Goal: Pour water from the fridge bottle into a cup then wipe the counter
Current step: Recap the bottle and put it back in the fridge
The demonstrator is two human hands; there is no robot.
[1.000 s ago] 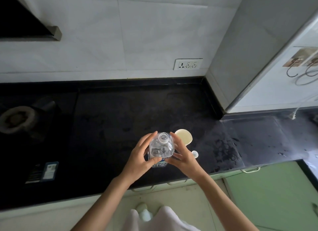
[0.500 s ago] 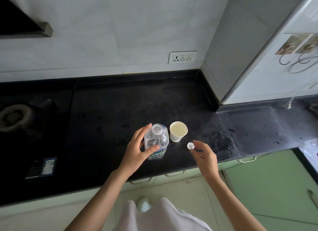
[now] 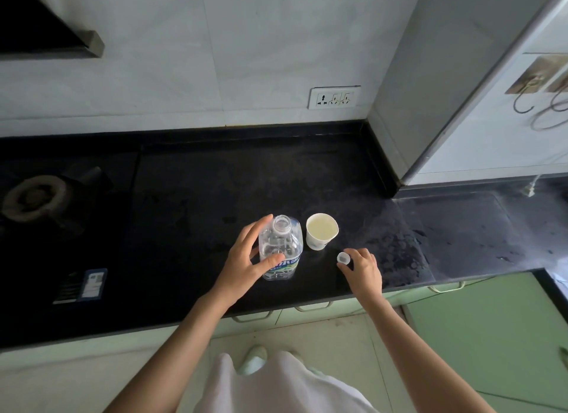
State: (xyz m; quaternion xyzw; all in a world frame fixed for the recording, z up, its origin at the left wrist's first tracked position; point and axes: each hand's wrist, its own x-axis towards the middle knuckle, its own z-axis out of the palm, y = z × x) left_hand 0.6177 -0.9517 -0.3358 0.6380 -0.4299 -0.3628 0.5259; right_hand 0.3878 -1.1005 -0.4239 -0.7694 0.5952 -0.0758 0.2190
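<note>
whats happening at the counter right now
A person stands at a dark kitchen counter getting ready to pour water. Their left hand holds a clear plastic bottle, which stands upright with its cap off. Their right hand pinches the small white cap low at the counter, to the right of the bottle. A white cup stands just right of the bottle and behind the cap, apart from both hands. No pouring is underway at this moment.

The left hand (image 3: 242, 263) covers the bottle (image 3: 280, 249)'s near-left side. Whether the cup (image 3: 321, 230) beyond the right hand (image 3: 362, 266) holds water cannot be told. The bottle's label print is too small to read.
</note>
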